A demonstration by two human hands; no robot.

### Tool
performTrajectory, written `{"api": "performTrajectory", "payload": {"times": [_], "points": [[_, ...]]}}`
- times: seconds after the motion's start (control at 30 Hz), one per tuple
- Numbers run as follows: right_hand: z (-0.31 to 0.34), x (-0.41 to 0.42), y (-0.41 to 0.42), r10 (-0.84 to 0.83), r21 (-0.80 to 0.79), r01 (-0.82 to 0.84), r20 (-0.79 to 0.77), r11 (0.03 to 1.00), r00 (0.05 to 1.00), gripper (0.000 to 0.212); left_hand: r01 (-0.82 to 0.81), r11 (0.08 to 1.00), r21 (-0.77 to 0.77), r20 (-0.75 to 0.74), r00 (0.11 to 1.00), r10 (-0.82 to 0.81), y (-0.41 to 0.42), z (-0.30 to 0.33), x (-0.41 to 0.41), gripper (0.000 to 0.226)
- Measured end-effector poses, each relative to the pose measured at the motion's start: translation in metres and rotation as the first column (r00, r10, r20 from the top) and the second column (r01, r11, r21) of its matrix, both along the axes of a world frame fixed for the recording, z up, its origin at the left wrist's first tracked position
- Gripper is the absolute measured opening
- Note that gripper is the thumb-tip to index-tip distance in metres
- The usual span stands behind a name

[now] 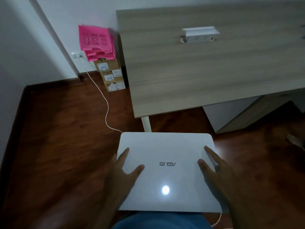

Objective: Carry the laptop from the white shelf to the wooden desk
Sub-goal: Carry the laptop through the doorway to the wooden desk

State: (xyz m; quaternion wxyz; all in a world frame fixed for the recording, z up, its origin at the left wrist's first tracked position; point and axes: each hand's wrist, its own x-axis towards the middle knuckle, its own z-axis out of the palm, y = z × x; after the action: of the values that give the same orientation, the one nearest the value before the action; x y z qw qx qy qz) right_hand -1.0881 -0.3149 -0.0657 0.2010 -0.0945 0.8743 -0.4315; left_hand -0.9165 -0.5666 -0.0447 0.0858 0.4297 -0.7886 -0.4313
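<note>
A closed white laptop [166, 151] with a silver logo on its lid is held flat in front of me, above the dark wooden floor. My left hand [123, 172] grips its left edge, with thumb and forefinger lying on the lid. My right hand [214, 171] grips the right edge the same way. The wooden desk [206, 71] stands just beyond the laptop, its near corner a short way ahead. The white shelf is not in view.
A white socket box [200, 34] sits on the desk top. A white desk leg [146, 123] stands at the near corner. Pink trays [96, 42] on stacked cardboard boxes [111, 75] stand left of the desk. A white cable [105, 104] trails across the floor.
</note>
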Motion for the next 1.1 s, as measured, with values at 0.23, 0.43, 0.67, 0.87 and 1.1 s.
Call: {"api": "performTrajectory", "payload": {"times": [0.23,0.43,0.67,0.87,1.1], "points": [[-0.006,-0.181,-0.068,0.081,-0.016,-0.081,0.064,0.997,0.995,0.062,-0.057,0.998,-0.04,0.031,0.998,0.059,-0.053,-0.023,-0.153,0.08],[-0.012,-0.299,-0.123,0.187,0.018,-0.19,0.098,0.982,0.977,0.075,-0.073,0.996,-0.045,0.075,0.994,0.076,-0.099,-0.029,-0.258,0.079],[-0.033,-0.353,-0.18,0.253,-0.005,-0.254,0.138,0.967,0.958,0.079,-0.099,0.994,-0.043,0.128,0.986,0.103,-0.154,-0.048,-0.312,0.079],[-0.046,-0.367,-0.208,0.293,0.038,-0.3,0.134,0.953,0.947,0.081,-0.123,0.992,-0.03,0.166,0.978,0.126,-0.179,-0.062,-0.326,0.078],[-0.05,-0.378,-0.228,0.301,0.043,-0.305,0.085,0.951,0.95,0.08,-0.169,0.984,-0.052,0.135,0.975,0.175,-0.188,-0.069,-0.334,0.079]]}}
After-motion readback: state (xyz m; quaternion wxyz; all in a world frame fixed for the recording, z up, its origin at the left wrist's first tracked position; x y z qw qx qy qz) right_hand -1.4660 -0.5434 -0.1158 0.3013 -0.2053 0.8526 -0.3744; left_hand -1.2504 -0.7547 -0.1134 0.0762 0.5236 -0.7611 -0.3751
